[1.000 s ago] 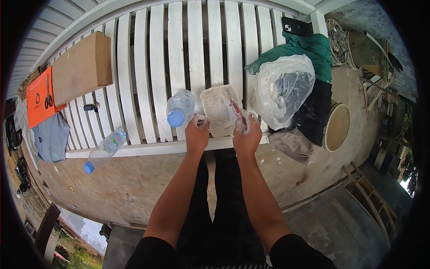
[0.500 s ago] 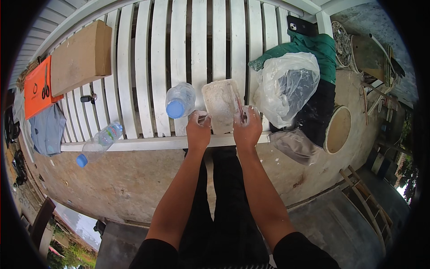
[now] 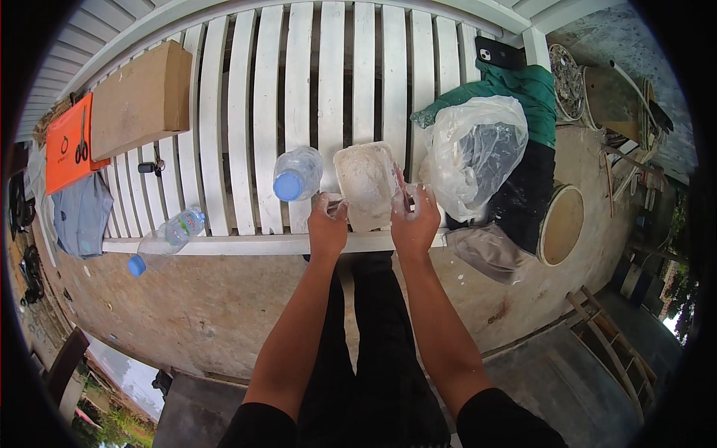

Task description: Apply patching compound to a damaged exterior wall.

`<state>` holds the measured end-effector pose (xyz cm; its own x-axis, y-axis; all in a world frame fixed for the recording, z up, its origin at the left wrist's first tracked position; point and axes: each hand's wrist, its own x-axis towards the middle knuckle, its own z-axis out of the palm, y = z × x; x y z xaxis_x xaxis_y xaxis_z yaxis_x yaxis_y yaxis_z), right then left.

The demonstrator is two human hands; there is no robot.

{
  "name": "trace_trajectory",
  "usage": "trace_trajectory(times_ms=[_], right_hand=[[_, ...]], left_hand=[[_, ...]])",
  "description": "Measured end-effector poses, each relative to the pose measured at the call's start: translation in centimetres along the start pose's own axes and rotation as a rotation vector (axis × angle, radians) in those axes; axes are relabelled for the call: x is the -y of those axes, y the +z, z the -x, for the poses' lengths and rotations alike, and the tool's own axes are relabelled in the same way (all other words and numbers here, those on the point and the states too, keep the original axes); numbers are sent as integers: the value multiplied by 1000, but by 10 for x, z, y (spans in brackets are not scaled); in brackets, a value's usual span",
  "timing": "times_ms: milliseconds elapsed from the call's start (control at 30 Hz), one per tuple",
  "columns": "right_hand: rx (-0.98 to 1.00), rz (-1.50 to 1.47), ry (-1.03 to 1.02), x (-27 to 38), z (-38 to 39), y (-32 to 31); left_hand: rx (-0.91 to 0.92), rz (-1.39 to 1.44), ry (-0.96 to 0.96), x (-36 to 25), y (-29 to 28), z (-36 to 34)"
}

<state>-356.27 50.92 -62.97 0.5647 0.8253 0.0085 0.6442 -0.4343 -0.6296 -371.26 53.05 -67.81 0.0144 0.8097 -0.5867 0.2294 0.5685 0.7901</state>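
Note:
A rectangular tub [image 3: 366, 175], caked with a whitish powder or paste, sits on the white slatted bench between my hands. My left hand [image 3: 327, 222] is closed at its near left corner, fingers dusted white; a pale, thin edge shows by the thumb, too small to name. Fingers curled, my right hand [image 3: 416, 220] grips a thin reddish-brown strip [image 3: 399, 181] that stands along the tub's right side. Its lower end is hidden in the hand. Left of the tub stands a clear plastic bottle with a blue cap [image 3: 288, 186].
A white plastic bag [image 3: 478, 153] lies on green and black cloth [image 3: 534, 175] to the right, below a phone [image 3: 499, 54]. At left are another bottle [image 3: 170, 233], keys [image 3: 152, 166], a cardboard box [image 3: 142, 101], scissors [image 3: 82, 142] and an orange packet [image 3: 66, 153]. A bucket [image 3: 562, 224] stands beyond the bench.
The whole view has shifted slightly, with the bench things a little lower. Both hands keep nearly the same grip, a touch farther apart beside the tub.

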Motion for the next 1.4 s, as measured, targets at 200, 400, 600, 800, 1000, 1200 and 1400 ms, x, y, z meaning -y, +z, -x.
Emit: trace_trajectory(times_ms=[200, 400, 600, 800, 1000, 1200, 1400], right_hand=[[42, 50, -93, -4, -2, -4], [72, 17, -19, -1, -8, -7], [49, -239, 270, -2, -6, -17], [49, -448, 350, 3, -4, -25], [21, -506, 376, -7, -5, -22], [99, -294, 311, -5, -11, -27], [59, -322, 105, 5, -19, -35]], left_hand=[[6, -57, 50, -5, 0, -4], [-36, -3, 48, -4, -1, -3], [-75, 47, 69, -4, -2, 0], [-262, 67, 86, -37, -20, 6], [-330, -31, 238, -37, -30, -5], [-379, -66, 306, -58, -21, -8], [-211, 10, 484, -67, -40, -37]])
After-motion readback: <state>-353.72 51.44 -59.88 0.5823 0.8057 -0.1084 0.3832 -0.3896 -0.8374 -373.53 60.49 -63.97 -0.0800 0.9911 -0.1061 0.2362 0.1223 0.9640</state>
